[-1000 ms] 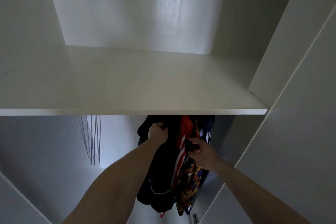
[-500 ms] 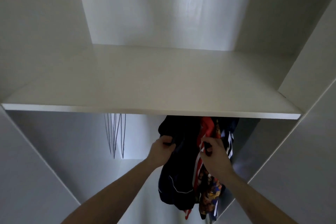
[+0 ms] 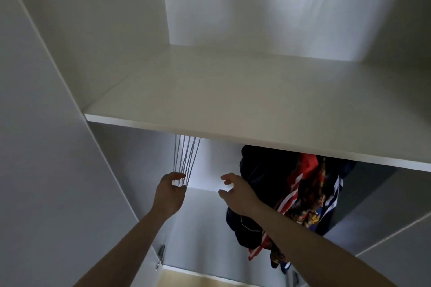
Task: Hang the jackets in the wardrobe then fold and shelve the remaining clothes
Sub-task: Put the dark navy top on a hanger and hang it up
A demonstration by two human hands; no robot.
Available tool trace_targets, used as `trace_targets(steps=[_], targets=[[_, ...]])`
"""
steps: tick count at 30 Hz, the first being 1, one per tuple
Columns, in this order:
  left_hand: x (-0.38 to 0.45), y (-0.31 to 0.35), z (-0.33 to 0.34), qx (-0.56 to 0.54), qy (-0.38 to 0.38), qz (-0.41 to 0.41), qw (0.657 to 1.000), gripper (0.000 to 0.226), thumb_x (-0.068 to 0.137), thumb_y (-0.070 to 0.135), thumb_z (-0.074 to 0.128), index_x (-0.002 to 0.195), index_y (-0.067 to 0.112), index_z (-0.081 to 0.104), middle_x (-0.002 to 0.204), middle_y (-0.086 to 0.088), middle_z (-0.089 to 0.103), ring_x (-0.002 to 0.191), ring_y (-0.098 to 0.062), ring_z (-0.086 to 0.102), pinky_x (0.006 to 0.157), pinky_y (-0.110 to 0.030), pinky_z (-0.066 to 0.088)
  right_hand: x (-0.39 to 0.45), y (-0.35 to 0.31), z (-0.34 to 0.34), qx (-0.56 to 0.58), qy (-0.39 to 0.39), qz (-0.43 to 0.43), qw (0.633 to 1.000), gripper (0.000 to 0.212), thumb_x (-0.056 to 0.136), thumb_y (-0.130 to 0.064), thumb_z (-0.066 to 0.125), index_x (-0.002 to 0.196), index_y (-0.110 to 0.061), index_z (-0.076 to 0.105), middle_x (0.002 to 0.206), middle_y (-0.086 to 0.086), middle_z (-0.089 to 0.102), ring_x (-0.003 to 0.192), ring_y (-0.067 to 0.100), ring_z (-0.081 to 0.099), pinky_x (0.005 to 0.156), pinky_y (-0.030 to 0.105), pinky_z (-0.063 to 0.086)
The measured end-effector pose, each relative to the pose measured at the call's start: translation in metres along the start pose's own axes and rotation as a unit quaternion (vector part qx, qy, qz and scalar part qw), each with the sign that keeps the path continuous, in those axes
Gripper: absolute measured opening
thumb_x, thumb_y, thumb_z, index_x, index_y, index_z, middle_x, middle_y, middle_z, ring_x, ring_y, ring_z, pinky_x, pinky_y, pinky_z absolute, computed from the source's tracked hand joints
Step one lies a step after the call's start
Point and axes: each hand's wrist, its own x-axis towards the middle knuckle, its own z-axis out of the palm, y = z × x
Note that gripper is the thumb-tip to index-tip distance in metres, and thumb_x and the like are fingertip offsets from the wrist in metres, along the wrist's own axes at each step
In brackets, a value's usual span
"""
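Several jackets hang under the white shelf (image 3: 233, 100) on the right: a dark navy jacket (image 3: 263, 170), a red one with white stripes (image 3: 300, 175), a colourful patterned one (image 3: 312, 207) and a navy one with a white stripe (image 3: 335, 193). A bunch of thin white hangers (image 3: 186, 161) hangs empty to their left. My left hand (image 3: 169, 193) curls its fingers and thumb round the hangers' lower ends. My right hand (image 3: 238, 193) hovers between the hangers and the navy jacket, fingers spread and loosely bent, holding nothing. The rail is hidden by the shelf.
The wardrobe's left side panel (image 3: 35, 147) and right panel (image 3: 396, 228) close in the space. A metal hinge (image 3: 161, 251) sits low on the left. Pale wooden floor (image 3: 186, 279) shows at the bottom. The upper compartment holds nothing.
Both hands let go of the hung jackets and moved left. My left hand now reaches the white hangers; my right hand is free. The view has swung left.
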Motion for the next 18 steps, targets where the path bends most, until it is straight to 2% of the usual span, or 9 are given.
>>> trace_targets(steps=[3,6,9,12,14,16,18], targets=[[-0.005,-0.011,-0.023,-0.034,0.008,-0.026,0.999,0.030,0.091,0.002,0.065,0.113,0.023,0.068,0.115,-0.009,0.063,0.077,-0.020,0.067,0.074,-0.032,0.054,0.032,-0.023,0.022,0.032,-0.024,0.038,0.998,0.042,0.098,-0.035,0.063,0.137,-0.022,0.053,0.123,-0.005,0.053,0.102,0.013,0.056,0.086,0.022,0.043],[-0.012,-0.020,-0.041,-0.081,0.008,-0.063,0.995,0.031,0.092,0.001,0.064,0.108,0.028,0.066,0.106,-0.017,0.065,0.070,-0.021,0.060,0.061,-0.028,0.050,0.057,-0.042,0.044,0.063,-0.034,0.055,0.996,0.045,0.099,-0.043,0.061,0.137,-0.021,0.053,0.122,-0.005,0.057,0.104,0.013,0.056,0.088,0.024,0.045],[-0.017,-0.023,-0.055,-0.100,0.011,-0.074,0.992,0.031,0.092,0.002,0.065,0.107,0.029,0.067,0.097,-0.011,0.064,0.068,-0.018,0.059,0.052,-0.021,0.048,0.076,-0.058,0.061,0.071,-0.035,0.081,0.994,0.046,0.100,-0.045,0.059,0.137,-0.018,0.055,0.129,0.002,0.062,0.117,0.020,0.060,0.101,0.032,0.049],[-0.020,-0.022,-0.067,-0.105,0.004,-0.074,0.992,0.029,0.092,0.004,0.067,0.104,0.030,0.069,0.085,-0.008,0.062,0.064,-0.016,0.058,0.053,-0.022,0.050,0.092,-0.069,0.074,0.124,-0.026,0.116,0.985,0.038,0.099,-0.040,0.063,0.128,-0.017,0.062,0.121,0.006,0.067,0.110,0.023,0.063,0.104,0.038,0.051],[-0.020,-0.020,-0.072,-0.099,-0.002,-0.068,0.993,0.028,0.092,0.006,0.067,0.103,0.031,0.070,0.080,-0.010,0.061,0.064,-0.016,0.059,0.058,-0.026,0.053,0.100,-0.075,0.079,0.183,-0.021,0.149,0.971,0.023,0.096,-0.033,0.069,0.114,-0.018,0.071,0.105,0.007,0.069,0.095,0.021,0.063,0.099,0.038,0.055],[-0.019,-0.017,-0.076,-0.091,0.001,-0.061,0.994,0.027,0.091,0.008,0.068,0.104,0.032,0.070,0.087,-0.013,0.066,0.069,-0.020,0.062,0.063,-0.027,0.055,0.105,-0.082,0.083,0.222,-0.025,0.175,0.959,0.006,0.093,-0.024,0.073,0.093,-0.018,0.075,0.088,0.006,0.069,0.080,0.021,0.063,0.080,0.032,0.057],[-0.016,-0.014,-0.080,-0.084,0.005,-0.053,0.995,0.027,0.092,0.010,0.068,0.105,0.033,0.070,0.095,-0.010,0.069,0.076,-0.025,0.066,0.063,-0.027,0.056,0.108,-0.089,0.086,0.231,-0.034,0.184,0.955,0.007,0.093,-0.017,0.070,0.092,-0.013,0.075,0.084,0.009,0.068,0.077,0.023,0.064,0.070,0.030,0.052]])
